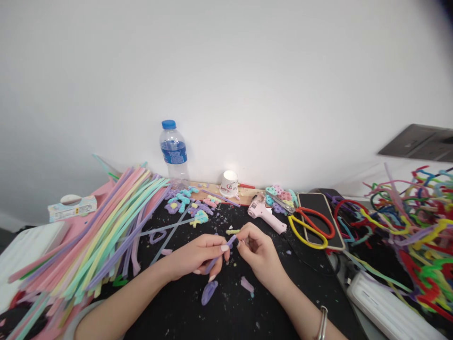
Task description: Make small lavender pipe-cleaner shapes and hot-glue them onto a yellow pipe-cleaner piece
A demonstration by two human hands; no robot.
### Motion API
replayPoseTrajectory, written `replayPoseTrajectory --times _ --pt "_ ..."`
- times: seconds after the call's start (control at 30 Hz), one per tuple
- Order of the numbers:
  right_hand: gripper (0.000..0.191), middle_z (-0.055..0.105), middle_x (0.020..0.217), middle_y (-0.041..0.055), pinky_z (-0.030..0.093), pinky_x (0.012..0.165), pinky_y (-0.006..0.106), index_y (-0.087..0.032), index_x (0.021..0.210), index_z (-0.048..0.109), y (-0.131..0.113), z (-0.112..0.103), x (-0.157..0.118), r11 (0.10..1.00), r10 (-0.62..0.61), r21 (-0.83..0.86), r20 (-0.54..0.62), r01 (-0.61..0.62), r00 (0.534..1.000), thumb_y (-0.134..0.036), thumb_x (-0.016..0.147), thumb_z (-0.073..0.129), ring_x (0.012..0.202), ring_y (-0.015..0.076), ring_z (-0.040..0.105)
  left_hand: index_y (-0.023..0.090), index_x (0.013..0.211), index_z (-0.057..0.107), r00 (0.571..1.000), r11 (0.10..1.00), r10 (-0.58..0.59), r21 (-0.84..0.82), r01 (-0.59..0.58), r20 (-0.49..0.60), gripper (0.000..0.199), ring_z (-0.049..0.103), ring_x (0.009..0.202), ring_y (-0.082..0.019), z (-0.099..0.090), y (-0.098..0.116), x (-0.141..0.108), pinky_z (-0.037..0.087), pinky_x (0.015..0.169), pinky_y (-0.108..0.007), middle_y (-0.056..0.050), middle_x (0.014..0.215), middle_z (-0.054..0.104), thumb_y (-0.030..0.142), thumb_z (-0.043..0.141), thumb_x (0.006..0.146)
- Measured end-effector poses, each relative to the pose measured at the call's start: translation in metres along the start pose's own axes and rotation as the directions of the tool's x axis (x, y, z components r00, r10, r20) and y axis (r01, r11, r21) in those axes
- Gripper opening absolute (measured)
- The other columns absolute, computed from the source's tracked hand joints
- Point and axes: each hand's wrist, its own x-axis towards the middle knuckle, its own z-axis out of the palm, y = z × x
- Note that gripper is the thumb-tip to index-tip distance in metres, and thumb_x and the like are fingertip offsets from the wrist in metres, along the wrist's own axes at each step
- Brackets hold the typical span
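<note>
A purple pipe cleaner [213,264] runs between both hands over the black table mat. My left hand [203,255] is closed on it, thumb and forefinger pinching it near one end. At that end the fingers of my right hand [257,250] are pinched together on the same pipe cleaner. Below my left hand lies a purple looped piece [209,293]. A short pale purple scrap [247,284] rests below my right hand. Just past the fingertips is a small yellow-green piece [232,232].
Pastel pipe cleaners [106,226] are heaped on the left. Behind stand a water bottle [174,156] and a paper cup [229,183], near finished fuzzy flowers [184,199]. A pink glue gun [267,216], scissors [307,231] and a phone [320,217] lie right, before tangled coloured pipe cleaners [417,226].
</note>
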Motion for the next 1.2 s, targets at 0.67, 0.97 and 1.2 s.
replayPoseTrajectory --times 0.67,0.97,1.2 --pt "0.013 0.048 0.077 0.0018 0.039 0.061 0.025 -0.019 0.077 0.054 -0.003 -0.002 -0.003 0.884 -0.237 -0.391 0.095 0.255 0.967 -0.008 0.080 0.047 0.069 0.0141 0.048 0.014 0.076 0.053 1.000 1.000 -0.010 0.026 0.011 -0.015 0.025 0.024 0.029 -0.004 0.001 0.002 -0.002 0.012 0.030 -0.016 0.004 0.041 0.052 0.037 0.047 0.085" --pt "0.017 0.051 0.081 0.0050 0.041 0.064 0.027 -0.019 0.084 0.057 -0.002 -0.004 -0.005 0.751 -0.215 -0.585 0.223 0.307 0.951 -0.015 0.088 0.041 0.071 0.0160 0.050 0.014 0.076 0.053 1.000 1.000 0.005 0.026 -0.005 -0.013 0.023 0.024 0.030 -0.004 0.000 0.003 -0.002 0.013 0.031 -0.016 0.004 0.040 0.052 0.033 0.045 0.086" --pt "0.018 0.054 0.083 0.0033 0.039 0.066 0.025 -0.018 0.091 0.059 -0.004 -0.011 -0.001 0.950 -0.158 -0.255 0.110 0.182 0.981 -0.016 0.087 0.042 0.072 0.0142 0.051 0.015 0.075 0.051 1.000 1.000 0.022 0.005 -0.022 0.005 0.024 0.023 0.029 -0.003 0.000 0.004 -0.003 0.012 0.031 -0.016 0.005 0.041 0.051 0.036 0.046 0.087"
